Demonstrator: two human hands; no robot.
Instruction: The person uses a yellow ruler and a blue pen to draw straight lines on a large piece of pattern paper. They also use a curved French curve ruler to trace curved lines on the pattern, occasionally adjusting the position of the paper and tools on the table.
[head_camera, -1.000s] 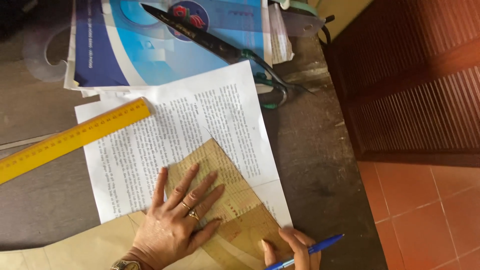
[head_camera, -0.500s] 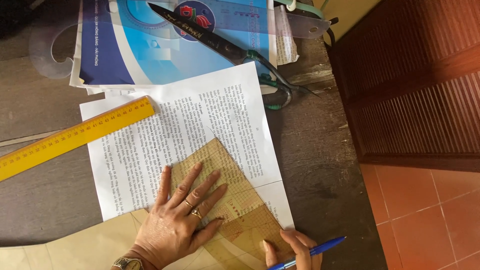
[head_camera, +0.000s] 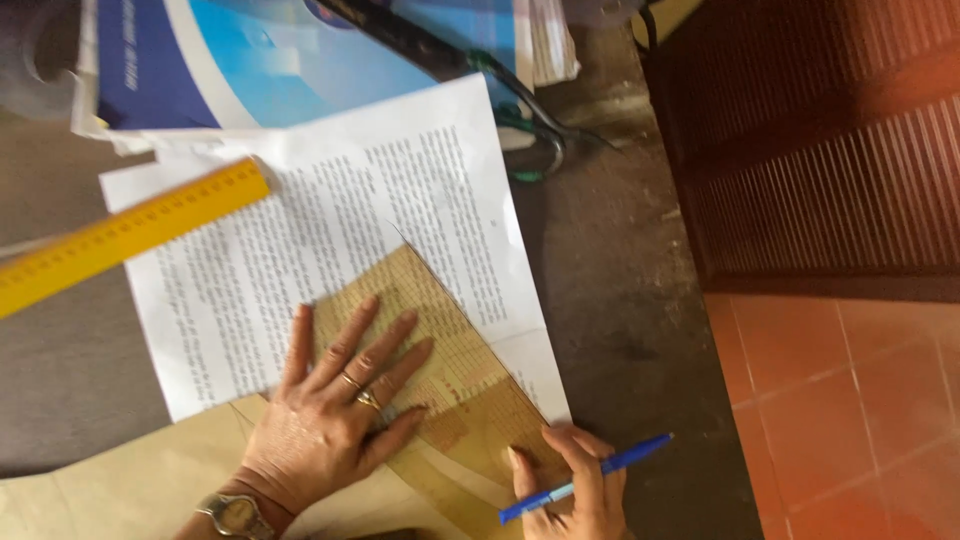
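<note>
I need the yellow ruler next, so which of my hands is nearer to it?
Left. Your left hand lies flat on the tan pattern piece, below the yellow ruler. Your right hand, holding the blue pen, is farther right.

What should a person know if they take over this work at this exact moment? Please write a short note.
Left hand: flat, fingers spread, pressing the tan pattern piece onto the printed sheet.
Right hand: holds the blue pen at the piece's lower right edge.
Yellow ruler lies across the sheet's upper left; scissors lie above it.
Whether any line is traced cannot be seen.
</note>
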